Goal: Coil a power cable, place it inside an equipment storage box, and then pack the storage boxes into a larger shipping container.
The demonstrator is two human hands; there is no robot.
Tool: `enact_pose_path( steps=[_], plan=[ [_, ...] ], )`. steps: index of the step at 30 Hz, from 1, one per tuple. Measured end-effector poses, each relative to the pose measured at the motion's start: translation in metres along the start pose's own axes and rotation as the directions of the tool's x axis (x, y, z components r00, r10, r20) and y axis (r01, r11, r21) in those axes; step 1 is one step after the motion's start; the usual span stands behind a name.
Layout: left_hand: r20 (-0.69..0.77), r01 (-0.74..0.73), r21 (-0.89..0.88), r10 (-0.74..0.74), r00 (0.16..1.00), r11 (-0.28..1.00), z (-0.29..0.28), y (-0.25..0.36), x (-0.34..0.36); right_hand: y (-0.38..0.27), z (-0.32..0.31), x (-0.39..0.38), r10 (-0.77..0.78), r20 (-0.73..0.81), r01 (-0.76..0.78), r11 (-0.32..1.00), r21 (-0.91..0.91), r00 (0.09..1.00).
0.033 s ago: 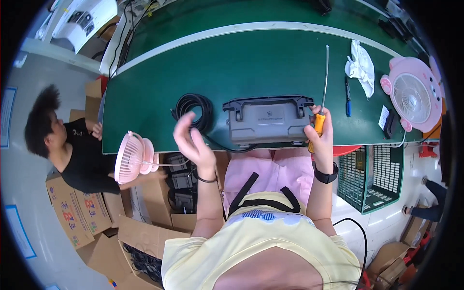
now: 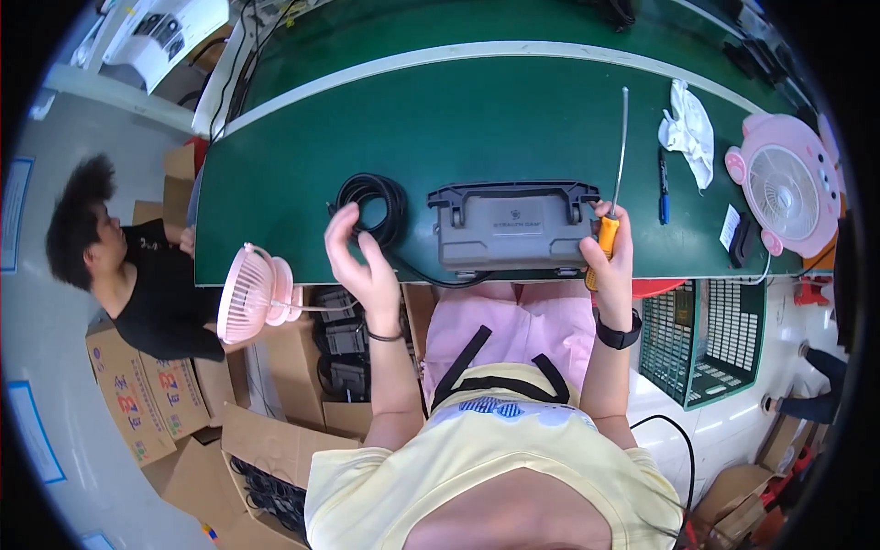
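The gray hard case (image 2: 518,243), at the frame's center along the green surface's (image 2: 513,119) lower edge, could be dragged off if the left hand (image 2: 371,280), fingers parted and empty, snagged the black cable (image 2: 396,211) while the right hand's (image 2: 616,275) fingers grip the yellow-handled screwdriver (image 2: 608,232).

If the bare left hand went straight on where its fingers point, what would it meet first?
Likely the left side of the coiled black cable on the green tabletop. The bare left hand overlaps it in this view; depth is unclear, so it might pass above.
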State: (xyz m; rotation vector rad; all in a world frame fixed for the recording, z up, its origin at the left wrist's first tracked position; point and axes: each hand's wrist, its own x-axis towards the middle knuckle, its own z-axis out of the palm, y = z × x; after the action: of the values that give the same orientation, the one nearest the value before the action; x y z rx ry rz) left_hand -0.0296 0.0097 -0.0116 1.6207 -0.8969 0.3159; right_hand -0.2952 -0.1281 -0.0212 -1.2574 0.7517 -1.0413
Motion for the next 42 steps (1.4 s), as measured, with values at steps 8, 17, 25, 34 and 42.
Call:
enact_pose_path(
  steps=[8, 17, 25, 34, 42],
  plan=[
    [0.159, 0.172, 0.731, -0.41, 0.898, 0.66, -0.036, -0.041, 0.012, 0.004, -0.001, 0.001, 0.012, -0.039, -0.014, 0.997, -0.071, 0.999],
    [0.484, 0.557, 0.032, -0.501, 0.718, 0.83, -0.024, -0.048, 0.041, 0.002, 0.0, 0.002, 0.057, -0.034, -0.059, 0.997, -0.044, 0.998],
    [0.21, 0.102, -0.276, -0.044, 0.977, 0.956, -0.015, 0.033, 0.056, 0.01, 0.032, -0.008, 0.044, -0.006, -0.043, 0.998, 0.039, 0.999],
    [0.514, -0.6, 0.11, 0.471, 0.717, 0.793, 0.035, 0.086, 0.021, 0.003, 0.043, 0.003, -0.242, -0.114, 0.23, 0.967, -0.108, 0.964],
    [0.493, -0.48, -0.064, 0.446, 0.747, 0.875, 0.033, 0.083, 0.02, -0.05, 0.045, 0.033, -0.294, 0.416, 0.398, 0.898, -0.188, 0.861]
  ],
)
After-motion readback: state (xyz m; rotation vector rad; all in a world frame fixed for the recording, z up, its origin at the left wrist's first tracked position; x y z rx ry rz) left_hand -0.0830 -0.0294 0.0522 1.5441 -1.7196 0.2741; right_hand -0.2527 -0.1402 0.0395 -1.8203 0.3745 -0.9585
